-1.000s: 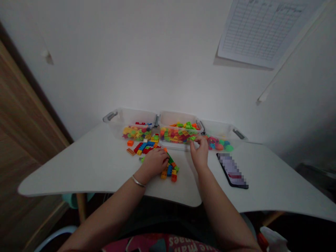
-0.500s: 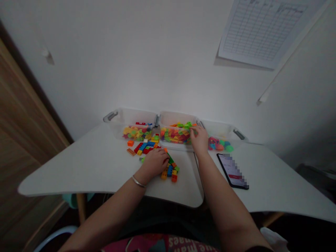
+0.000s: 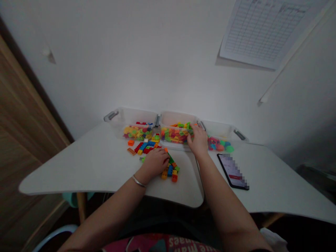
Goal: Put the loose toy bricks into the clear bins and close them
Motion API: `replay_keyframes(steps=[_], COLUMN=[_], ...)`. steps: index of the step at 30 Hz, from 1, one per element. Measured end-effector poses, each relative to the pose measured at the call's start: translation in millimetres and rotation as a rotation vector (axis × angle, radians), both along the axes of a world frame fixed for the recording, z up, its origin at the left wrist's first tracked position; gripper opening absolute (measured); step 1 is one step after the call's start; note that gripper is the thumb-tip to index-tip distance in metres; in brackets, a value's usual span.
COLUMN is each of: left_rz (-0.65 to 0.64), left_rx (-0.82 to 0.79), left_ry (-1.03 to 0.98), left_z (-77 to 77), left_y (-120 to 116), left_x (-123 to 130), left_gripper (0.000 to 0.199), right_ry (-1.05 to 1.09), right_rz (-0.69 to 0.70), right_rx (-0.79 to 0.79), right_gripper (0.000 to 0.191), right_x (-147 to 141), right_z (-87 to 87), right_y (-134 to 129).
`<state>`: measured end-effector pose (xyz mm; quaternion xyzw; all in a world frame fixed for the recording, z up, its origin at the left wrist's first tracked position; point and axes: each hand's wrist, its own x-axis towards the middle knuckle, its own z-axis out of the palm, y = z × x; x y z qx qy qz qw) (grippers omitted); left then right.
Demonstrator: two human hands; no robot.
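Observation:
My left hand [image 3: 156, 161] rests curled on the tabletop over a loose group of plastic building bricks [image 3: 170, 170], and its fingertips touch a green brick. A second scatter of red, blue and yellow bricks [image 3: 144, 147] lies just beyond it. My right hand [image 3: 198, 140] reaches over the front right corner of the middle clear plastic bin [image 3: 178, 118], with its fingers among the coloured bricks inside. Those fingers hide whatever they might hold. A silver bangle [image 3: 139, 181] circles my left wrist.
Two more clear bins flank the middle one, the left bin [image 3: 136, 117] holding bricks and the right bin [image 3: 220, 129] holding round coloured pieces. A phone [image 3: 232, 171] lies on the white table [image 3: 78, 173]. The bins stand against a white wall.
My right hand has moved left and slightly down, further over the middle bin's front corner. My left hand has stayed in place on the bricks.

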<state>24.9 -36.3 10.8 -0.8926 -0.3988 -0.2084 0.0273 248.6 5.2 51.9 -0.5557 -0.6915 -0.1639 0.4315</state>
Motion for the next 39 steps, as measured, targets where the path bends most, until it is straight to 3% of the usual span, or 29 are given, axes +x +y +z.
replay_keyframes(steps=[6,12,18,22,27,35,39], left_rz=[0.005,0.008,0.003,0.005,0.014,0.06,0.073], left_rx=[-0.011,-0.004,-0.003,-0.004,-0.002,-0.017,-0.013], left_ry=[0.001,0.007,-0.007,-0.006,-0.004,-0.017,-0.037], left_z=[1.4,0.9,1.0,2.3,3.0,5.1,3.4], left_y=[-1,-1,-1,-3,-4,-5,-5], left_x=[0,0,0,0,1,2,2], left_gripper=[0.019,0.019,0.018,0.019,0.019,0.017,0.018], right_ry=[0.0,0.113,0.214,0.208,0.143,0.081,0.085], right_rz=[0.033,0.068,0.08,0.185,0.388,0.515,0.481], right_rx=[0.013,0.025,0.086,-0.026,-0.305,-0.423,-0.456], right_gripper=[0.038,0.039,0.039,0.03,0.026,0.025,0.033], right_x=[1,4,-2,-10,-16,-26,-25], right_z=[-4.2,-4.6,-9.7,-35.7,-64.9,-68.6,-70.3], right_y=[2,6,-13,-32,-38,-40,-42])
